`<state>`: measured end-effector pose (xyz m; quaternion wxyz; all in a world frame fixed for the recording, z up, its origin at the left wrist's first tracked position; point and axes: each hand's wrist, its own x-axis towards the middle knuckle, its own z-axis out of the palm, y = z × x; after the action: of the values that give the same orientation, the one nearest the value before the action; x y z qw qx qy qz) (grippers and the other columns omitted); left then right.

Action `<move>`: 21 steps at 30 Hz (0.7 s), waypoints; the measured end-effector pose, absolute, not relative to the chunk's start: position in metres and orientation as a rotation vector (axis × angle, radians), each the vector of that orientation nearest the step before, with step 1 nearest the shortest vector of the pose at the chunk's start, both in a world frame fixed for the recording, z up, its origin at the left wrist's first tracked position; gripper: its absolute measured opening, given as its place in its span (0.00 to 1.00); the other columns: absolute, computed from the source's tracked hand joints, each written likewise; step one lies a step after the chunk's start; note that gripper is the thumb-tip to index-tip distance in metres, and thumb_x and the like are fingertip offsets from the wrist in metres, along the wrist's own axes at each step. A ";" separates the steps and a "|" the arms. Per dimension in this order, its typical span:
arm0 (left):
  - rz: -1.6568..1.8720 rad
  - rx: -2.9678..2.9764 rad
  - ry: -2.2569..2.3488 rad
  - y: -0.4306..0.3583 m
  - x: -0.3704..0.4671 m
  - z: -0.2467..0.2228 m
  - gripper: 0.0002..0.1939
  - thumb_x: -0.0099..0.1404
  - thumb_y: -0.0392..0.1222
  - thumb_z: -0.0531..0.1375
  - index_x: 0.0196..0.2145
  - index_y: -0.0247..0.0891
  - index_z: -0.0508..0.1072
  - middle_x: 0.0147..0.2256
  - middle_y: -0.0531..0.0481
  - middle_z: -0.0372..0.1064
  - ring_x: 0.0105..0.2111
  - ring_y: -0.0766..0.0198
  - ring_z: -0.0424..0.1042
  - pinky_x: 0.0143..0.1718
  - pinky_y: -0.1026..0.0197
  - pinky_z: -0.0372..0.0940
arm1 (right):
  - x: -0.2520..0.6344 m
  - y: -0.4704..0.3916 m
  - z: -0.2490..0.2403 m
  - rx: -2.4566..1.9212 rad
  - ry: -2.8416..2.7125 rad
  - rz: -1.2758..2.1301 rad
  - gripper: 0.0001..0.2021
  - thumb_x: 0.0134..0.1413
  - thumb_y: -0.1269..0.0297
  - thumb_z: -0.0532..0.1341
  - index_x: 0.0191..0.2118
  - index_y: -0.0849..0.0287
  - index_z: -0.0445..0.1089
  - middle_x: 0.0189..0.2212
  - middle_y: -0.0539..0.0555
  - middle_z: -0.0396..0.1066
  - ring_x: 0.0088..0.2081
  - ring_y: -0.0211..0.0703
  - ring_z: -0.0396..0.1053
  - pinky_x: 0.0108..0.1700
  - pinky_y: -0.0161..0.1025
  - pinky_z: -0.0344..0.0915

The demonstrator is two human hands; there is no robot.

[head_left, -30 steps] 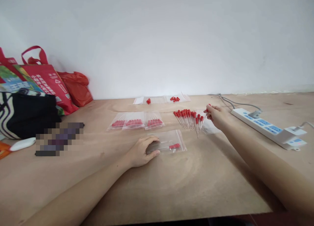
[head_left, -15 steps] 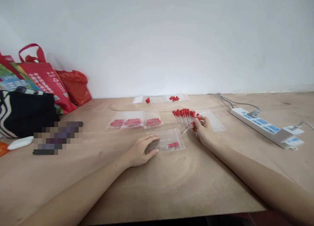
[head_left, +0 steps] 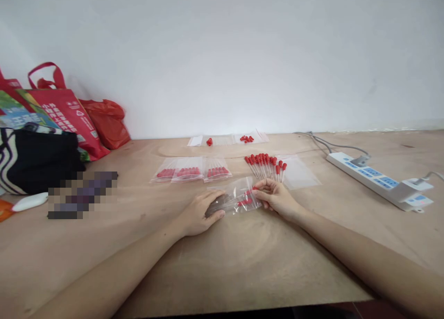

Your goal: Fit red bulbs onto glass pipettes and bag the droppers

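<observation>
My left hand (head_left: 203,211) rests on the table with its fingers and thumb on the left end of a clear zip bag (head_left: 231,205), holding it. Inside the bag lie droppers with red bulbs (head_left: 244,202). At the bag's right end, my right hand (head_left: 275,196) pinches a glass dropper by its red bulb (head_left: 255,189); its tube reaches into the raised bag mouth. Just beyond that hand, several loose red-bulbed droppers (head_left: 265,164) lie fanned out. Left of them, three filled zip bags (head_left: 187,167) overlap in a row.
Flat clear bags (head_left: 301,173) lie right of the loose droppers. By the wall, more bags carry loose red bulbs (head_left: 247,139). A white power strip (head_left: 367,173) with grey cables stands at right. Red shopping bags (head_left: 65,111) and a black cloth item (head_left: 38,159) occupy the left side.
My right hand has moved left and nearer with the dropper, from the fanned pile to the bag's mouth. The bag's right end has lifted. My left hand has stayed in place.
</observation>
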<state>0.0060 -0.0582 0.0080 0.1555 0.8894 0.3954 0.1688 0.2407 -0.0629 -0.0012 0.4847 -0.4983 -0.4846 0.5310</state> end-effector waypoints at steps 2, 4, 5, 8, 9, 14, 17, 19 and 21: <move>0.485 2.551 1.131 -0.058 0.006 0.007 0.22 0.60 0.46 0.53 0.52 0.41 0.58 0.51 0.47 0.59 0.50 0.56 0.59 0.51 0.52 0.56 | 0.240 -0.063 -0.003 -1.261 -1.247 1.260 0.15 0.31 0.58 0.66 0.25 0.59 0.61 0.16 0.44 0.63 0.11 0.25 0.50 0.11 0.27 0.47; 0.484 2.555 1.130 -0.057 0.006 0.007 0.22 0.60 0.46 0.53 0.52 0.41 0.58 0.52 0.48 0.59 0.51 0.56 0.59 0.51 0.52 0.55 | 0.238 -0.063 -0.006 -1.282 -1.312 1.226 0.13 0.33 0.58 0.65 0.23 0.59 0.63 0.13 0.43 0.62 0.11 0.26 0.50 0.11 0.27 0.46; 0.483 2.559 1.129 -0.057 0.006 0.006 0.22 0.60 0.45 0.53 0.52 0.41 0.58 0.52 0.48 0.59 0.51 0.56 0.58 0.51 0.52 0.55 | 0.236 -0.063 -0.008 -1.279 -1.360 1.212 0.12 0.34 0.57 0.64 0.23 0.59 0.65 0.12 0.43 0.61 0.11 0.26 0.50 0.11 0.27 0.45; 0.476 2.568 1.137 -0.057 0.005 0.006 0.22 0.60 0.45 0.52 0.52 0.40 0.57 0.52 0.47 0.58 0.52 0.56 0.57 0.52 0.51 0.54 | 0.234 -0.063 -0.012 -1.203 -1.565 1.181 0.10 0.39 0.57 0.61 0.21 0.59 0.69 0.12 0.45 0.62 0.12 0.28 0.52 0.12 0.28 0.47; 0.470 2.569 1.142 -0.057 0.005 0.006 0.22 0.60 0.45 0.52 0.52 0.40 0.58 0.52 0.47 0.59 0.52 0.56 0.57 0.52 0.51 0.54 | 0.236 -0.061 -0.012 -1.184 -1.622 1.158 0.10 0.40 0.57 0.59 0.21 0.59 0.70 0.14 0.46 0.64 0.13 0.29 0.53 0.13 0.29 0.48; 0.453 2.580 1.149 -0.057 0.006 0.007 0.21 0.60 0.46 0.52 0.51 0.40 0.60 0.52 0.47 0.59 0.52 0.56 0.57 0.52 0.51 0.53 | 0.277 -0.030 -0.005 -1.480 -1.601 0.477 0.08 0.43 0.62 0.57 0.24 0.58 0.71 0.23 0.52 0.70 0.25 0.39 0.65 0.26 0.34 0.60; 0.438 2.589 1.157 -0.057 0.006 0.008 0.21 0.60 0.46 0.52 0.50 0.39 0.61 0.52 0.47 0.59 0.53 0.57 0.56 0.53 0.51 0.53 | 0.317 -0.001 -0.001 -1.822 -1.466 0.117 0.08 0.41 0.64 0.57 0.27 0.61 0.71 0.29 0.57 0.71 0.33 0.44 0.66 0.35 0.37 0.60; 0.423 2.589 1.160 -0.057 0.006 0.008 0.21 0.60 0.46 0.52 0.50 0.39 0.61 0.53 0.46 0.58 0.53 0.57 0.56 0.53 0.52 0.52 | 0.336 0.012 -0.003 -2.008 -1.399 0.155 0.10 0.40 0.62 0.58 0.29 0.63 0.71 0.28 0.59 0.71 0.33 0.46 0.67 0.34 0.38 0.59; 0.411 2.588 1.159 -0.057 0.006 0.007 0.21 0.60 0.47 0.52 0.50 0.39 0.61 0.53 0.46 0.57 0.54 0.58 0.55 0.54 0.52 0.52 | 0.345 0.019 -0.006 -2.088 -1.378 0.252 0.10 0.40 0.61 0.59 0.26 0.62 0.71 0.24 0.58 0.70 0.30 0.47 0.67 0.31 0.37 0.58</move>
<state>0.0056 -0.0567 0.0071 0.1375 0.8947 0.4007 0.1419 0.3455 0.0191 -0.0058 0.3086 -0.7899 -0.5213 0.0955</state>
